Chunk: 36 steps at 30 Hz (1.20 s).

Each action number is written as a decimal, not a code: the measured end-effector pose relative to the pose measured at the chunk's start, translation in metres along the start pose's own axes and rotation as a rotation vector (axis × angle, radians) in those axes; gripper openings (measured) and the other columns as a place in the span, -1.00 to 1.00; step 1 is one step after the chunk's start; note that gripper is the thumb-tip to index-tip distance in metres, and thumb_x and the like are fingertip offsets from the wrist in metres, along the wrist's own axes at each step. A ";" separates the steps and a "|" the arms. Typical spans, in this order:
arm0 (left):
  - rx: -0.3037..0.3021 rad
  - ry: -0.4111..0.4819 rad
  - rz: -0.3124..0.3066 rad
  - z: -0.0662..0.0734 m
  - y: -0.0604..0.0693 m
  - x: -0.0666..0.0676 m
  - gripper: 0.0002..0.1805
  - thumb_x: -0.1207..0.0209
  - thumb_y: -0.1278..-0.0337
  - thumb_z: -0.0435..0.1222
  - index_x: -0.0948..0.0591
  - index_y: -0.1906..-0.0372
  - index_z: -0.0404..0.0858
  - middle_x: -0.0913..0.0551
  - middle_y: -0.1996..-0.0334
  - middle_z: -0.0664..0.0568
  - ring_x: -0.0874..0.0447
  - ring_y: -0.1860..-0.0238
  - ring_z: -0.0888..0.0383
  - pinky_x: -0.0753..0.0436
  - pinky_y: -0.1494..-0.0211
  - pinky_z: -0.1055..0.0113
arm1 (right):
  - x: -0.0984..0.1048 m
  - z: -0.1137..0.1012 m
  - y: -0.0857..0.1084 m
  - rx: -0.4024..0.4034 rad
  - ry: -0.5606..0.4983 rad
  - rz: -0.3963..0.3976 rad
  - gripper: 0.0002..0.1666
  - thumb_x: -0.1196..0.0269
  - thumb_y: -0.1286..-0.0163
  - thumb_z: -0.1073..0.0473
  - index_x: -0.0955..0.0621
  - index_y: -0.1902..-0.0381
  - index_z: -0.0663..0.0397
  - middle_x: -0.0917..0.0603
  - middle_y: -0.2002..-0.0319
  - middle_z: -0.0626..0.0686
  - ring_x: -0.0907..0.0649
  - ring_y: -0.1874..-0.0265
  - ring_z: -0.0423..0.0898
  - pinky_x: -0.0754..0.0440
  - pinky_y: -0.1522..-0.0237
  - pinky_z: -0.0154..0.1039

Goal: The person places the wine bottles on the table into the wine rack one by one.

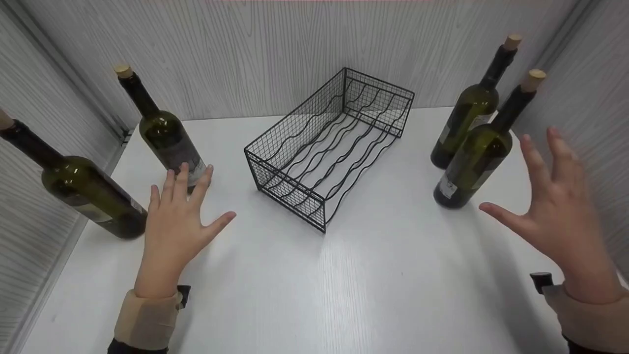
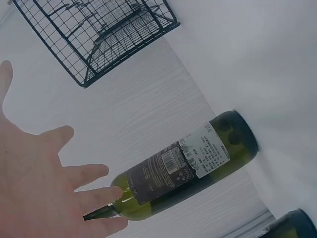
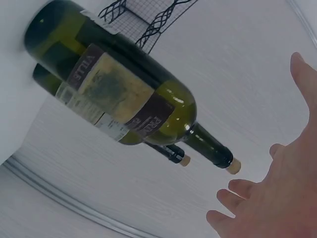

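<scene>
My left hand (image 1: pixel 174 226) hovers with spread fingers in front of a corked green wine bottle (image 1: pixel 169 140), its fingertips overlapping the bottle's lower part in the head view. Left of that hand stands another corked wine bottle (image 1: pixel 93 196). My right hand (image 1: pixel 562 206), fingers and thumb spread, is held up to the right of two more corked bottles; the nearer bottle (image 1: pixel 474 162) partly covers the farther bottle (image 1: pixel 467 118). Neither hand holds anything. Between the two pairs sits a black wire wine rack (image 1: pixel 285 184) with wavy bars, set at an angle.
A white table (image 1: pixel 368 285) carries everything. Grey wood-grain panels rise at the back (image 1: pixel 221 54) and on both sides. The left bottles stand near the table's left edge, the right ones near its right edge. Each wrist wears a strap with a small black piece.
</scene>
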<state>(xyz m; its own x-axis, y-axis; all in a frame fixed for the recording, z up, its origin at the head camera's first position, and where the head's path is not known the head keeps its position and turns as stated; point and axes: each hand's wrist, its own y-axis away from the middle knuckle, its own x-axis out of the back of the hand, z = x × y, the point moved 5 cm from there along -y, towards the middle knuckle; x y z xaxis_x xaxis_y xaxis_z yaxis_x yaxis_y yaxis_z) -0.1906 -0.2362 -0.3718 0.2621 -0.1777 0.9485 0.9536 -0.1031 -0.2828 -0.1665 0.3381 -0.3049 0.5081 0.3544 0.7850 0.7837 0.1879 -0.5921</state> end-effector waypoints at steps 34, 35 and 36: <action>0.031 0.176 0.033 0.059 -0.058 -0.011 0.31 -0.20 -0.26 0.40 0.09 -0.72 -0.37 -0.02 -0.71 -0.36 0.06 -0.73 -0.31 -0.04 -0.76 -0.26 | -0.092 -0.052 -0.089 0.039 -0.153 -0.190 0.25 -0.40 -0.35 -0.34 0.00 -0.75 -0.22 -0.01 -0.72 0.26 -0.12 -0.67 0.39 -0.14 -0.60 0.51; 0.038 0.184 0.035 0.061 -0.060 -0.012 0.32 -0.20 -0.26 0.41 0.09 -0.72 -0.38 -0.01 -0.71 -0.37 0.07 -0.73 -0.31 -0.03 -0.76 -0.25 | -0.095 -0.051 -0.092 0.028 -0.160 -0.192 0.24 -0.39 -0.35 -0.35 0.00 -0.75 -0.23 -0.01 -0.72 0.26 -0.12 -0.67 0.39 -0.14 -0.60 0.51; 0.044 0.194 0.038 0.062 -0.062 -0.014 0.33 -0.20 -0.25 0.42 0.09 -0.72 -0.39 0.00 -0.70 -0.37 0.07 -0.73 -0.32 -0.02 -0.77 -0.24 | -0.097 -0.050 -0.094 0.016 -0.169 -0.195 0.24 -0.39 -0.36 -0.36 0.01 -0.75 -0.24 0.00 -0.72 0.25 -0.11 -0.67 0.38 -0.14 -0.60 0.51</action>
<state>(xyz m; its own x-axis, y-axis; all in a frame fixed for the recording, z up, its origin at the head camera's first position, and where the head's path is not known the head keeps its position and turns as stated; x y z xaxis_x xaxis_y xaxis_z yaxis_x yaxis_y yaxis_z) -0.2438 -0.1666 -0.3584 0.2686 -0.3661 0.8910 0.9502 -0.0509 -0.3073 -0.2718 0.2403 -0.3167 0.2799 0.4583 0.8436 0.8543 0.2819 -0.4366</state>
